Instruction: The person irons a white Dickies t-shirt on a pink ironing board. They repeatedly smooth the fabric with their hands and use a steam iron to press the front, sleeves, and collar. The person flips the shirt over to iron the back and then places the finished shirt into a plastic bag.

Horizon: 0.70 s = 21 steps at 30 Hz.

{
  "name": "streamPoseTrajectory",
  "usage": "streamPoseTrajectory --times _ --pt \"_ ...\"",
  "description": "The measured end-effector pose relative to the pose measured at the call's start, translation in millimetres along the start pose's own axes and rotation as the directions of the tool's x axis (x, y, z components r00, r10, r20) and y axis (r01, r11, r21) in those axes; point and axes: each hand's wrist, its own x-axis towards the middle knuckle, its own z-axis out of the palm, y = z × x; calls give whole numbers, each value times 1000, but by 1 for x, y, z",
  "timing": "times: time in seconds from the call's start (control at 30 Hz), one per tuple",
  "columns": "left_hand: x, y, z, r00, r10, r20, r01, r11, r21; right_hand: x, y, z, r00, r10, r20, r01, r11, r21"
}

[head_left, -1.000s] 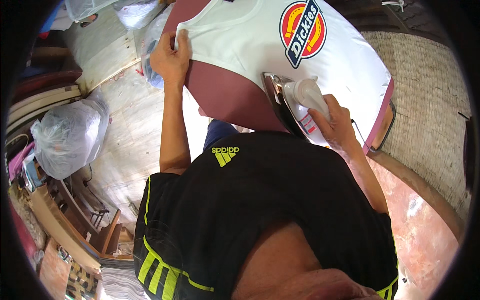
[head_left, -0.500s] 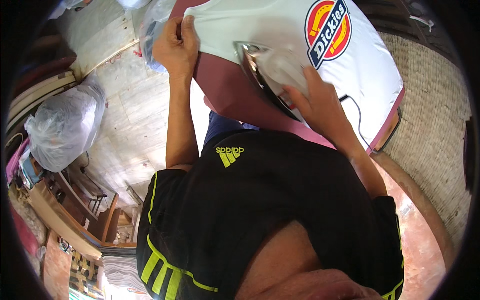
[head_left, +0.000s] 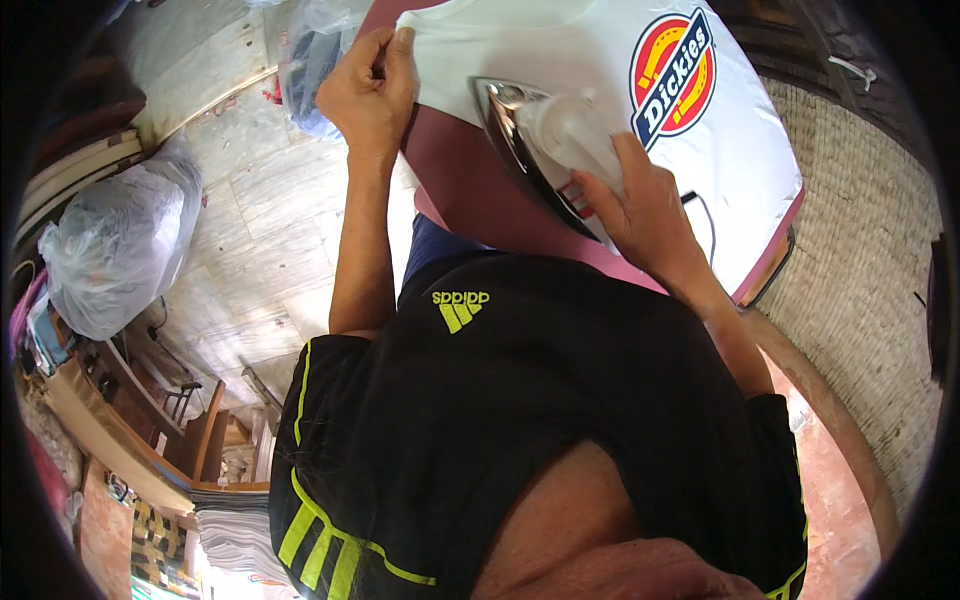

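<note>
A white T-shirt [head_left: 755, 165] with a round red and yellow print lies over a maroon ironing board [head_left: 455, 175]. My right hand [head_left: 645, 205] is closed around the handle of a clothes iron [head_left: 575, 135] with a pale body and a shiny metal base. The iron rests along the shirt's near edge, its tip pointing up and left. My left hand [head_left: 372, 95] pinches the shirt's edge between thumb and fingers at the board's left side. A dark cord [head_left: 708, 215] trails over the shirt beside my right wrist.
A filled clear plastic bag [head_left: 120, 245] sits at the left, and another bag [head_left: 312, 70] lies beyond my left hand. Wooden furniture [head_left: 205, 435] and a stack of folded cloth [head_left: 235, 530] are at the lower left. A woven mat [head_left: 850, 220] covers the right side.
The shirt, the board, the iron and both hands appear slightly farther right in the picture. My grip on the shirt and on the iron is the same.
</note>
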Motion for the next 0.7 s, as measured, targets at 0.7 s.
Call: streamPoseTrajectory --times 0.7 --pt "-21 -36 -58 984 -146 -97 130 979 -160 95 -28 18 939 -344 -32 342 938 -50"
